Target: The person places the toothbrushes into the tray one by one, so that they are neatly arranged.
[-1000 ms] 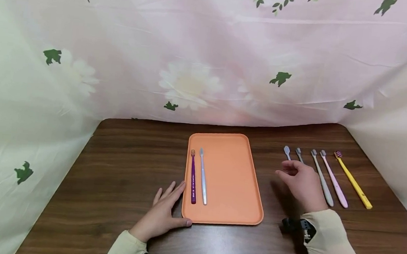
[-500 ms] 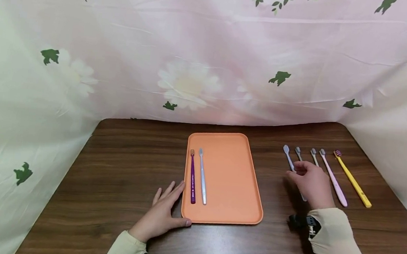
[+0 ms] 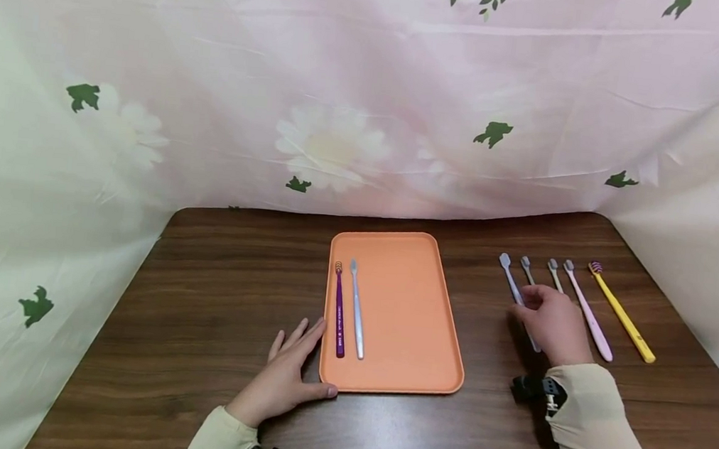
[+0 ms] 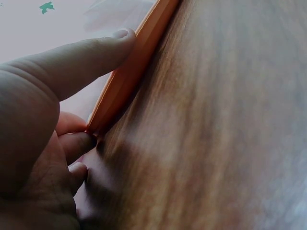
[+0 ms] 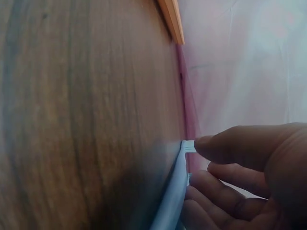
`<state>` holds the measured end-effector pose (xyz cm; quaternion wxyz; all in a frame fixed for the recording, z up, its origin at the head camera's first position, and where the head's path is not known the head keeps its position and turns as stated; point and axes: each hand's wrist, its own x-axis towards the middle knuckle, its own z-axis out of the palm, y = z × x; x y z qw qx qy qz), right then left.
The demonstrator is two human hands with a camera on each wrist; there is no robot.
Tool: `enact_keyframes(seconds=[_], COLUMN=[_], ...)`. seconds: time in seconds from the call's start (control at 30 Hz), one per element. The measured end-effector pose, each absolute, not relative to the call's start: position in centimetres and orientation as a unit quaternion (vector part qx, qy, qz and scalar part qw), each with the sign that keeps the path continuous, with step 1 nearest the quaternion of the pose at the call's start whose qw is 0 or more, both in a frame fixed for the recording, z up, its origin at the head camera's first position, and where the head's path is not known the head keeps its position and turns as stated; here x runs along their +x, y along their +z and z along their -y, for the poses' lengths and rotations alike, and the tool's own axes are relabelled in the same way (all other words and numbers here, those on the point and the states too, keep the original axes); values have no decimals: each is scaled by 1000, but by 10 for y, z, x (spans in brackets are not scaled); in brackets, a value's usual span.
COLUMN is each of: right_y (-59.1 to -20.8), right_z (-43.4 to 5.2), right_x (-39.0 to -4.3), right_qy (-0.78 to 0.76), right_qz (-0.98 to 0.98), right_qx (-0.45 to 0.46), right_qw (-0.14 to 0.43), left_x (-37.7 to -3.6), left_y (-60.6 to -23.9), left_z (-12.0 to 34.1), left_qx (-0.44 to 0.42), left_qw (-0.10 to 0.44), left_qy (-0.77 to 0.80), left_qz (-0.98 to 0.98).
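An orange tray (image 3: 405, 321) lies mid-table with a purple toothbrush (image 3: 339, 315) and a pale grey toothbrush (image 3: 357, 310) side by side along its left side. My left hand (image 3: 285, 378) rests flat on the table at the tray's near-left corner, its thumb against the tray's edge (image 4: 139, 62). A row of toothbrushes lies to the right. My right hand (image 3: 553, 323) sits low over them. In the right wrist view its thumb and curled fingers pinch the light blue toothbrush (image 5: 172, 196), the leftmost in the row (image 3: 510, 277). The brush still lies on the wood.
Beyond my right hand lie two grey toothbrushes (image 3: 552, 268) partly hidden under it, a pink one (image 3: 589, 316) and a yellow one (image 3: 624, 315). A flowered curtain (image 3: 344, 109) walls the table at the back and both sides. Bare wood lies left of the tray.
My right hand has shifted right and lowered onto the toothbrush row, uncovering the light blue brush and closing thumb and fingers on it. The left hand and tray have stayed put.
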<state>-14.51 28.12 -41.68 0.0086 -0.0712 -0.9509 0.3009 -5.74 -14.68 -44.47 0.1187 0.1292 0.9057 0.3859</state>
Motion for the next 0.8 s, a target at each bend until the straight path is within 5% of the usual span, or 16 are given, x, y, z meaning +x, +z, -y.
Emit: enact_keyframes(seconds=[0.8], right_y=[-420], right_z=[-281], right_x=[-147], right_qy=[275], right_qz=[959], right_qx=[-46], right_qw=[-44], left_x=[-59], left_y=[-447], left_z=[147], left_qx=[130], left_qw=[120], left_qy=[387], left_qz=[-905])
